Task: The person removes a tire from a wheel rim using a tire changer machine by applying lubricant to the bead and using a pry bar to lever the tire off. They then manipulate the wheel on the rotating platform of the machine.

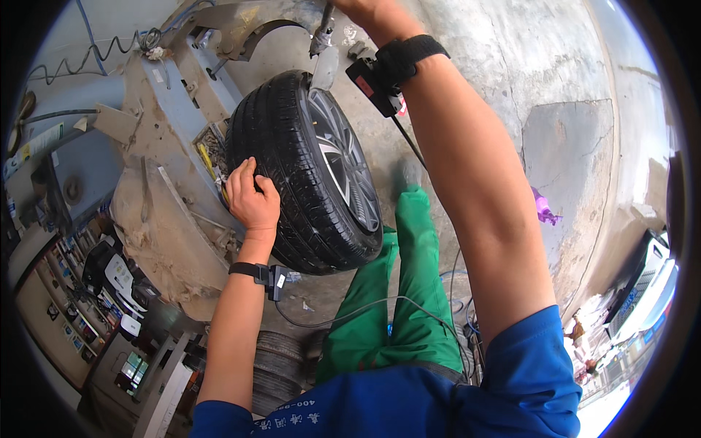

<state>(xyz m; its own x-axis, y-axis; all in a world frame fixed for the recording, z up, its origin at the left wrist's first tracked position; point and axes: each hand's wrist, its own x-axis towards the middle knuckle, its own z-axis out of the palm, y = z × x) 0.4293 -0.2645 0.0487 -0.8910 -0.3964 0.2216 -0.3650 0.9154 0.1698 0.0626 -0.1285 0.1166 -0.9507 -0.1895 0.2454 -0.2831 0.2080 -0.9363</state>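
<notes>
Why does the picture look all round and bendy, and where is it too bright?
In the head view, the wide fisheye lens leaves black corners and bows the long line at right on the concrete floor; white glare washes out the head view's lower right edge; nearer its middle, the head view shows the car tire's tread fairly sharply.

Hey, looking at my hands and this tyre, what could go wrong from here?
Pinching: your left hand rests on the tyre, close to the machine, and might be trapped if the tyre shifts.
Scratching: the flat metal blade sits right by the rim and could mark it if it slips.
Snagging: the loose cable hanging across your green trousers could catch.
</notes>
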